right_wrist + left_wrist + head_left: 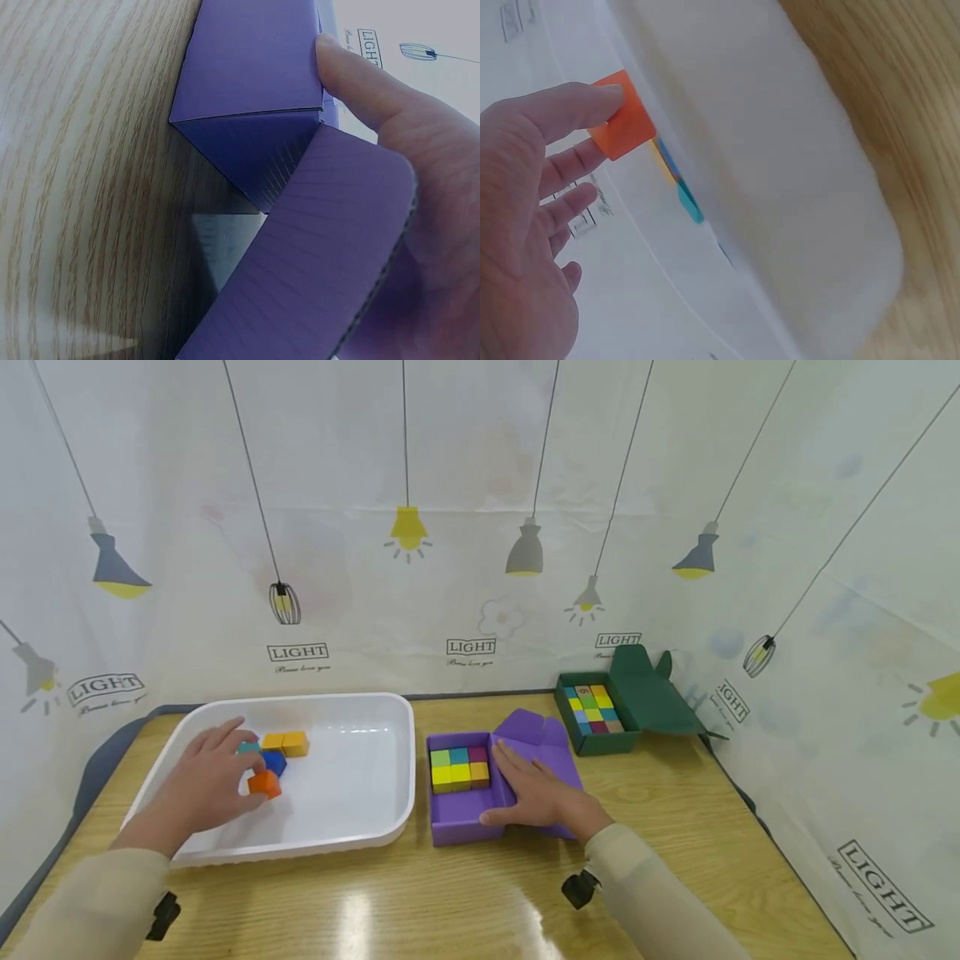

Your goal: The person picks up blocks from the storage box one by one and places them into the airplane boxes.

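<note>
My left hand [213, 777] is over the white tray [352, 841], pinching an orange cube [628, 120] between thumb and fingers. Close by in the tray lie a blue cube [274, 763], a teal cube [247, 747] partly behind the fingers, and two yellow-orange cubes [285, 744] side by side. With fingers extended, my right hand [536, 793] rests on the right edge of the open purple box [459, 833], where its lid [551, 747] folds outward. Colored cubes [459, 769] fill the far part of that box; its near part shows bare purple floor.
An open green box [607, 743] packed with colored cubes stands at the back right, its lid [660, 693] spread to the right. Wooden tabletop [420, 902] shows in front of the tray and boxes. A lamp-printed curtain [480, 610] hangs behind.
</note>
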{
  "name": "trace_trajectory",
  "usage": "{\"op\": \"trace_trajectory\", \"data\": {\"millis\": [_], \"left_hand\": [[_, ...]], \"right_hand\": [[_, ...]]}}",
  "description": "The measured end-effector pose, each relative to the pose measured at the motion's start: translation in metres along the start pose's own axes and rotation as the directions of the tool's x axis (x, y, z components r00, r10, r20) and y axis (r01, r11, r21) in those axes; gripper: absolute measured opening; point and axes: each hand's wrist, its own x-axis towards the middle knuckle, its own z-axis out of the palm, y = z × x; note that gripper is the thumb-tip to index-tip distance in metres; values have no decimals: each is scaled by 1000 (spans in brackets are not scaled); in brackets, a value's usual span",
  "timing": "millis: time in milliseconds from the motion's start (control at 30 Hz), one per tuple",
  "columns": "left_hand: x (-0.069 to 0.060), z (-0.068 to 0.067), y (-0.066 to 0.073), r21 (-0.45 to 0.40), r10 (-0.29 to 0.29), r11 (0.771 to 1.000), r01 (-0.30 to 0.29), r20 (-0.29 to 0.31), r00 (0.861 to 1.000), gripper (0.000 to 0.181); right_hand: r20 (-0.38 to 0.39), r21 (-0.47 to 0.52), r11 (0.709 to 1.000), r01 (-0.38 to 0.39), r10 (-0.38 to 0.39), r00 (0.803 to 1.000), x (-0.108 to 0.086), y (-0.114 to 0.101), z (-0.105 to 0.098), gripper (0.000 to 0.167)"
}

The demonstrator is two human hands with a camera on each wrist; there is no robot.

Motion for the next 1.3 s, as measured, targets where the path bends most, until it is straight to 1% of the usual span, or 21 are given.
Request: {"op": "trace_trajectory", "data": {"millis": [100,167,267,367,467,600,733,833,933,1033,1100,1167,1300], "left_hand": [[6,1,14,-3,32,999,-32,-28,999,31],[12,1,25,-23,42,999,-43,-43,998,30],[24,1,43,-60,58,996,-62,-61,996,27],[36,0,62,-71,80,994,-86,-82,993,26],[50,-1,81,-59,118,990,-125,-112,987,28],[67,-3,107,-57,165,983,-174,-134,977,30],[79,-5,132,-52,227,970,-238,-157,961,29],[86,-4,148,-38,269,960,-279,-163,949,28],[90,-1,161,-8,308,950,-313,-147,940,29],[94,4,172,25,341,940,-340,-113,933,30],[95,9,178,36,354,935,-352,-82,932,30],[97,15,183,45,358,933,-356,-36,933,30],[99,27,190,53,353,933,-355,53,934,33]], "right_hand": [[-1,-5,1000,2,-2,1000,0,1,1,109],[-2,-9,1000,0,0,1000,0,1,1,109],[1,-15,1000,-9,9,1000,0,2,2,109],[3,-16,1000,-13,14,1000,0,2,2,109],[1,-7,1000,-16,16,1000,0,2,2,109],[-5,0,1000,-11,11,1000,-1,2,2,109],[-7,1,1000,-6,6,1000,0,1,2,108],[-6,6,1000,-11,11,1000,1,1,2,107],[0,11,1000,-21,21,1000,1,0,2,107],[5,8,1000,-29,29,1000,2,1,2,107],[7,1,1000,-29,29,1000,2,1,2,106],[7,-3,1000,-28,28,1000,3,1,2,106],[12,0,999,-32,32,999,3,0,2,105]]}}
